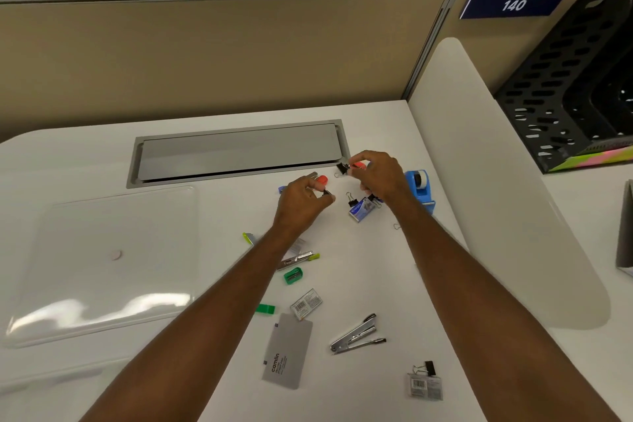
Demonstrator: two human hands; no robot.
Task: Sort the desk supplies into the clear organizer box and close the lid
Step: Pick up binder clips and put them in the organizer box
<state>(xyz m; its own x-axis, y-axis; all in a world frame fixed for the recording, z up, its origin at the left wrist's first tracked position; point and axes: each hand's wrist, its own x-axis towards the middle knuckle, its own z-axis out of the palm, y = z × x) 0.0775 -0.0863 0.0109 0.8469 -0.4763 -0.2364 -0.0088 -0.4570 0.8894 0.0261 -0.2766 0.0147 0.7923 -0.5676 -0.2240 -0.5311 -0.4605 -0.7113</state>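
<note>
The clear organizer box lies on the left of the white desk with its lid down. My left hand pinches a small black binder clip, and an orange item shows just behind its fingers. My right hand pinches a black binder clip together with an orange piece. Below that hand lie another binder clip and a blue staples box. Nearer to me are a green sharpener, a silver stapler and a grey Camlin case.
A blue tape dispenser stands right of my right hand. A grey cable tray cover is set into the desk behind. A black mesh file tray sits beyond the white divider. Packets of staples and a clip with packet lie near.
</note>
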